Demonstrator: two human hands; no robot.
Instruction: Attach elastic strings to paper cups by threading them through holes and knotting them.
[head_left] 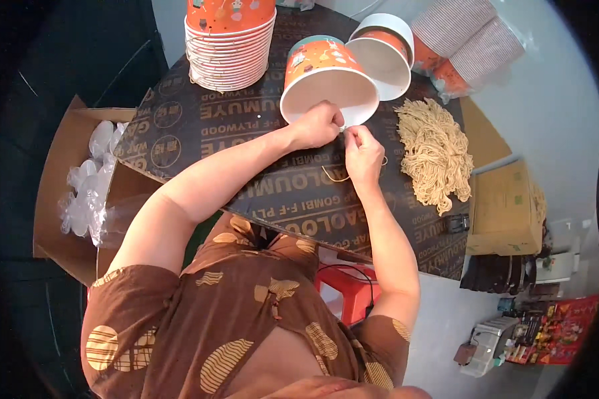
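Observation:
An orange printed paper bucket (321, 60) lies tipped on the table, its white open mouth facing me. At the near edge of its rim my left hand (318, 125) is closed in a pinch; what sits between those fingertips is too small to make out. Right beside it, fingertips almost meeting the left ones, my right hand (364, 156) pinches a thin beige string (336, 177), which loops below and behind that hand. A loose heap of the same beige string (434, 151) lies to the right of my right hand.
Nested orange buckets (231, 56) stand at the far left of the table (246, 143). More tipped buckets (383, 63) lie behind the near one. Plastic-wrapped stacks (469, 46) are at the far right. Cardboard boxes (506, 209) flank the table; the left holds clear plastic pieces (90, 186).

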